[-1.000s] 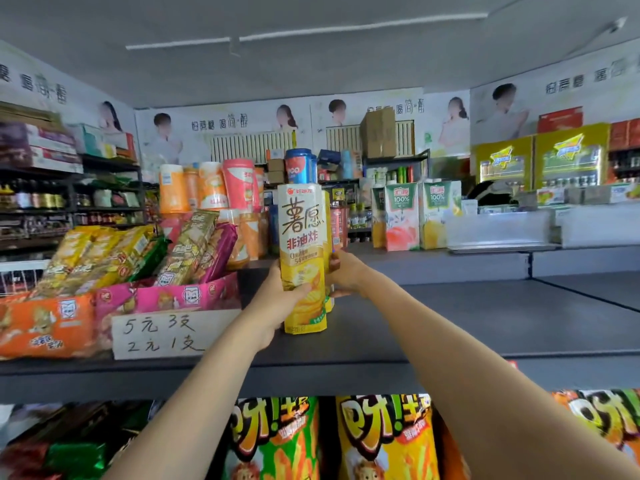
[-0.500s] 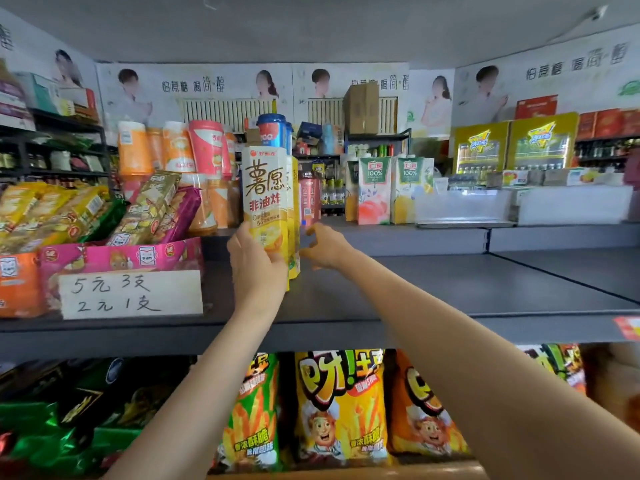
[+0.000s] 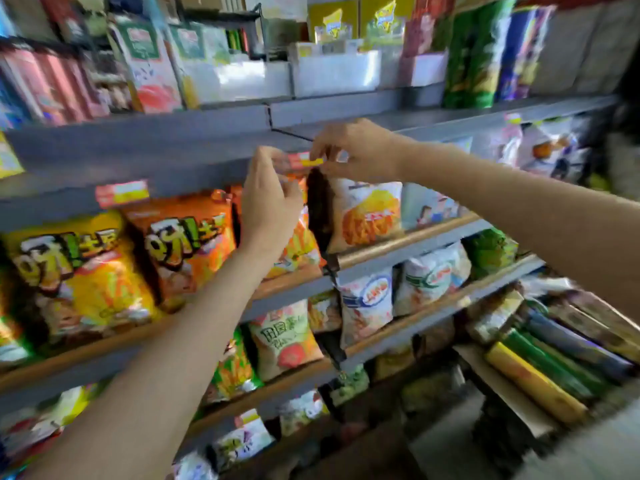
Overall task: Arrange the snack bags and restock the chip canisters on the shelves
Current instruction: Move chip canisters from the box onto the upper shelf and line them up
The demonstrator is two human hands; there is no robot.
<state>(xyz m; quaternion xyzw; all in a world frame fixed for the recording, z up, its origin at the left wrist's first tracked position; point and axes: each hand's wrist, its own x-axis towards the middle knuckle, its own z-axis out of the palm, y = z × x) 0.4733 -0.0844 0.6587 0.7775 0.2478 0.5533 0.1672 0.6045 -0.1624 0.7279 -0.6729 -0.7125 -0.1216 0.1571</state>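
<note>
Along the grey shelf edge [image 3: 194,174], taken as landmark, items read from left to right. Below its left stretch stand the yellow snack bag [image 3: 79,282] and the orange snack bag [image 3: 187,247], both upright behind a wooden rail; such bags are probably light, soft and air-filled, their film slippery and their contents easily crushed, so the sealed top corner or the side seams are the likely best holds, with little squeeze. At the middle of the edge the left hand [image 3: 268,206] is raised in front of another orange bag, fingers loosely curled and fingertips up by a red and yellow price label [image 3: 306,160] on the edge; blur hides whether it pinches the label or only touches it. Just right of it the right hand [image 3: 356,150] has thumb and forefinger closed together at the same label, apparently pinching it. Below that hand stands a white snack bag [image 3: 367,213]. Well above the edge to the right, tall green chip canisters [image 3: 467,53] stand upright on the top shelf; further long canisters [image 3: 540,379] lie in a carton far below right, stiff, smooth, best gripped round the middle.
</note>
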